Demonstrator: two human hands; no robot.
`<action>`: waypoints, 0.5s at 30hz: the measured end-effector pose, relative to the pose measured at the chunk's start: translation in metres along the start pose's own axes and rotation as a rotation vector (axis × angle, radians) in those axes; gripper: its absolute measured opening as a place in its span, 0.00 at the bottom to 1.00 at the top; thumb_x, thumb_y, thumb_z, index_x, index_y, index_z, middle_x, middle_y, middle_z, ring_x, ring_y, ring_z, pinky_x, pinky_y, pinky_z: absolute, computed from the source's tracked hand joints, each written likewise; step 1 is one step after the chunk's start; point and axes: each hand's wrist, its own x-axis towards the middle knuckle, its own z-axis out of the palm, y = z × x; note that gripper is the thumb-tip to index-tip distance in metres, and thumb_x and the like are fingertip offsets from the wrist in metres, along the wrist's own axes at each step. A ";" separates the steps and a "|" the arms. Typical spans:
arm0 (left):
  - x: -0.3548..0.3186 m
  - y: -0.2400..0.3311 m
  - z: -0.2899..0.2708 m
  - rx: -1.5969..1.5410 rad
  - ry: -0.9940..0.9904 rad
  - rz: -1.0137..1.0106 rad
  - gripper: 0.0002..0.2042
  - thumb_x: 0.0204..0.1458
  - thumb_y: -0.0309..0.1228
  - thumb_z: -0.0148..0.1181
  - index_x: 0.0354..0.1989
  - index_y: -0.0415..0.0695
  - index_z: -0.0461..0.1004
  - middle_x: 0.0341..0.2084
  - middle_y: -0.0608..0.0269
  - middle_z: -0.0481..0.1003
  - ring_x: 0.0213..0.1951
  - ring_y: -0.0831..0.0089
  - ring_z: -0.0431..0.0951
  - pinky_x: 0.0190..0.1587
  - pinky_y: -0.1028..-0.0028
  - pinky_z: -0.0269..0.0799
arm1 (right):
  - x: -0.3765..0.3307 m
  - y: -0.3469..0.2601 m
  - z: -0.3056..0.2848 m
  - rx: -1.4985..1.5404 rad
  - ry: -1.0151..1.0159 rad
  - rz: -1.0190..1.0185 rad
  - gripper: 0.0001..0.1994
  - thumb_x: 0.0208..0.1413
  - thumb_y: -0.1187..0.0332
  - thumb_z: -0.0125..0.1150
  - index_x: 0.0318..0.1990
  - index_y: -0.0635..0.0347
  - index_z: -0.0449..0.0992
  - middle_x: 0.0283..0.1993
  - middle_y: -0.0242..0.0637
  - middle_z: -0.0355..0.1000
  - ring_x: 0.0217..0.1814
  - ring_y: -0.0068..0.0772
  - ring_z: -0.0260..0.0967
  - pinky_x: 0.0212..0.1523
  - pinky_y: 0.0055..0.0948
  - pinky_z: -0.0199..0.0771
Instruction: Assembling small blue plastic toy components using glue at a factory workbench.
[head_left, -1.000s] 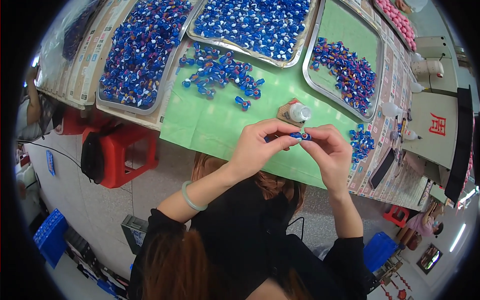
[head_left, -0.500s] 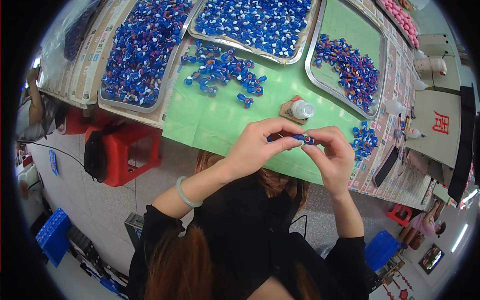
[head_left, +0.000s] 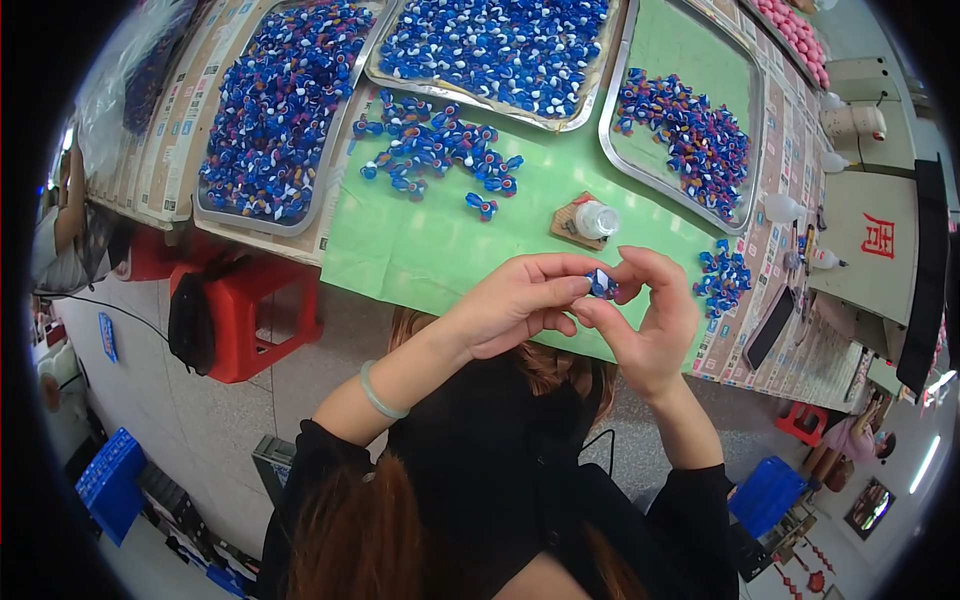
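Note:
A small blue-and-white plastic piece (head_left: 602, 284) is pinched between my two hands above the near part of a green sheet (head_left: 400, 255). My left hand (head_left: 515, 305) has its thumb and fingers closed on the piece's left side, and a pale bangle circles that wrist. From the other side, my right hand (head_left: 655, 320) curls its fingers and thumb around it; they partly cover it. Just beyond the hands stands a small clear jar (head_left: 598, 220) on a brown block (head_left: 566, 221). Similar blue pieces (head_left: 440, 145) lie loose at the left, and a smaller pile (head_left: 724, 275) sits at the right.
Metal trays with many blue pieces line the far side: a left tray (head_left: 268, 228), a middle tray (head_left: 480, 101) and a right tray (head_left: 655, 183). A dark phone (head_left: 769, 328) and squeeze bottles (head_left: 783, 208) lie at the right. A red stool (head_left: 235, 330) stands on the floor at left.
The piece has been turned, so its white part now faces up. Both hands have re-gripped it closer together, with the right fingers curled more around it. The view has shifted slightly.

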 end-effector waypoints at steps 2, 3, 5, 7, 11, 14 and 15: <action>0.000 -0.002 0.000 -0.028 -0.018 -0.002 0.14 0.53 0.26 0.49 0.48 0.38 0.65 0.36 0.63 0.72 0.34 0.81 0.73 0.33 0.82 0.71 | 0.002 -0.004 -0.001 -0.068 -0.017 -0.082 0.20 0.33 0.74 0.70 0.38 0.63 0.70 0.28 0.36 0.69 0.26 0.23 0.65 0.26 0.20 0.66; 0.001 -0.004 -0.001 -0.031 -0.011 0.043 0.14 0.53 0.26 0.49 0.48 0.38 0.65 0.36 0.63 0.72 0.33 0.81 0.73 0.32 0.82 0.71 | 0.003 -0.003 -0.001 -0.067 -0.017 -0.082 0.20 0.33 0.74 0.70 0.38 0.63 0.70 0.28 0.36 0.69 0.26 0.23 0.65 0.26 0.20 0.66; 0.001 -0.005 -0.002 -0.034 -0.002 0.087 0.14 0.52 0.25 0.50 0.48 0.38 0.66 0.36 0.63 0.72 0.32 0.80 0.73 0.32 0.81 0.71 | 0.003 -0.003 -0.002 -0.115 -0.028 -0.202 0.18 0.33 0.75 0.70 0.34 0.63 0.71 0.29 0.38 0.68 0.26 0.26 0.65 0.26 0.21 0.67; 0.001 -0.005 -0.003 0.071 0.014 0.199 0.12 0.51 0.24 0.51 0.44 0.38 0.68 0.35 0.62 0.72 0.31 0.79 0.73 0.32 0.81 0.70 | -0.001 -0.006 -0.003 -0.120 -0.035 -0.177 0.17 0.32 0.76 0.70 0.34 0.63 0.70 0.29 0.38 0.68 0.27 0.28 0.66 0.27 0.22 0.67; -0.005 0.005 0.002 0.205 0.025 0.243 0.11 0.47 0.19 0.52 0.40 0.36 0.70 0.40 0.55 0.70 0.35 0.74 0.73 0.33 0.79 0.71 | -0.004 -0.004 -0.003 -0.105 0.019 -0.242 0.16 0.31 0.78 0.69 0.31 0.62 0.69 0.31 0.40 0.68 0.30 0.32 0.68 0.28 0.24 0.69; -0.008 0.008 0.006 0.282 -0.037 0.373 0.09 0.48 0.21 0.53 0.39 0.36 0.71 0.37 0.59 0.72 0.32 0.77 0.73 0.32 0.79 0.71 | -0.008 -0.004 -0.002 -0.066 0.057 -0.239 0.16 0.31 0.79 0.69 0.30 0.61 0.68 0.32 0.41 0.69 0.32 0.33 0.68 0.29 0.24 0.69; -0.009 0.009 0.006 0.312 -0.022 0.373 0.09 0.47 0.18 0.52 0.37 0.35 0.72 0.39 0.54 0.71 0.31 0.74 0.74 0.31 0.78 0.71 | -0.009 -0.004 -0.002 -0.067 0.058 -0.239 0.16 0.31 0.79 0.69 0.30 0.61 0.68 0.32 0.41 0.69 0.32 0.33 0.68 0.29 0.24 0.69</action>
